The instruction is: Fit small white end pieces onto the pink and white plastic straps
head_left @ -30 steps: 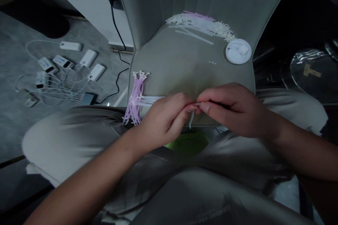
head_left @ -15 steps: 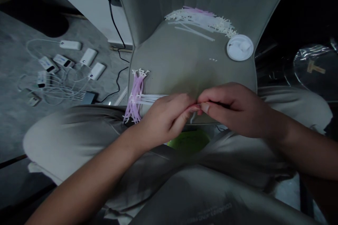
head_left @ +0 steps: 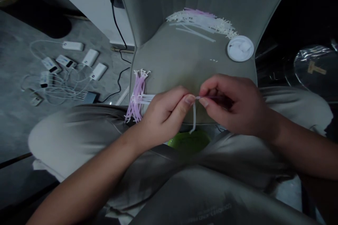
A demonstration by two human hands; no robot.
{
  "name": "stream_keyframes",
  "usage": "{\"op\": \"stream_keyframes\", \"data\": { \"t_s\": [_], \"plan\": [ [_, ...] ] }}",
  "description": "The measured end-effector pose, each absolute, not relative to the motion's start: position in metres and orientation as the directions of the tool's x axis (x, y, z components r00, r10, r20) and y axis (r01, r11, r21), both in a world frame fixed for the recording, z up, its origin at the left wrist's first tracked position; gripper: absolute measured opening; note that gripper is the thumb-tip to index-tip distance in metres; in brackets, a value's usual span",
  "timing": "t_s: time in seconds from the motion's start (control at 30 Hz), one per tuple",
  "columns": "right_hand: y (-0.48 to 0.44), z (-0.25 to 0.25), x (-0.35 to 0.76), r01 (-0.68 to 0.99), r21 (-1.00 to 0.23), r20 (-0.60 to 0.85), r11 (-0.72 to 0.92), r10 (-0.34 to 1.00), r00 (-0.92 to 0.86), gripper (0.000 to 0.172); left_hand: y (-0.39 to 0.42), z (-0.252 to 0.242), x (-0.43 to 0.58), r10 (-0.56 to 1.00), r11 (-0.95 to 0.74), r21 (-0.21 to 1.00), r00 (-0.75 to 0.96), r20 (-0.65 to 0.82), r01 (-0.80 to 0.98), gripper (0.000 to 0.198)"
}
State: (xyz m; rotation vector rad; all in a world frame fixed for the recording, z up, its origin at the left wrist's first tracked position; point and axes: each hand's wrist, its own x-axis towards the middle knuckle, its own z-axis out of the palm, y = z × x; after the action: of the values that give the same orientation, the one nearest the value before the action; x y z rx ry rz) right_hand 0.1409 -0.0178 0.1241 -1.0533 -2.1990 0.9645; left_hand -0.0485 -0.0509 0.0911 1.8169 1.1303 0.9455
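Observation:
My left hand and my right hand meet over the front edge of a grey chair seat, both pinched on one thin white plastic strand whose loose end hangs down between them. White strands run out from under my left hand to the left, across a bundle of pink and white strands lying on the seat's left edge. A larger pile of white and pink strands lies at the back of the seat.
A white round lid sits at the seat's back right. A green object shows below the hands between my knees. White chargers and cables lie on the grey floor at left. A shiny plastic bag lies at right.
My right hand has lifted slightly and its fingers have loosened. The strand's hanging end has grown longer below the pinch. My left hand stays in place.

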Motion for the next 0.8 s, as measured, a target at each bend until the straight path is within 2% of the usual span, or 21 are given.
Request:
{"op": "stream_keyframes", "data": {
  "t_s": [0.27,0.5,0.8],
  "plan": [
    [-0.0175,0.1211,0.1396,0.398,-0.827,0.128,0.397,0.822,-0.554,0.007,-0.0530,0.0896,-0.0462,0.945,-0.216,0.938,0.297,0.133,0.269,0.034],
    [-0.0178,0.1245,0.1395,0.405,-0.870,0.019,0.282,0.840,-0.543,0.008,-0.0534,0.0888,-0.0450,0.938,-0.226,0.939,0.317,0.139,0.258,0.030],
    [-0.0202,0.1205,0.1381,0.346,-0.909,0.018,0.231,0.853,-0.522,0.007,-0.0531,0.0868,-0.0428,0.929,-0.296,0.915,0.308,0.207,0.276,0.025]
  ]
}}
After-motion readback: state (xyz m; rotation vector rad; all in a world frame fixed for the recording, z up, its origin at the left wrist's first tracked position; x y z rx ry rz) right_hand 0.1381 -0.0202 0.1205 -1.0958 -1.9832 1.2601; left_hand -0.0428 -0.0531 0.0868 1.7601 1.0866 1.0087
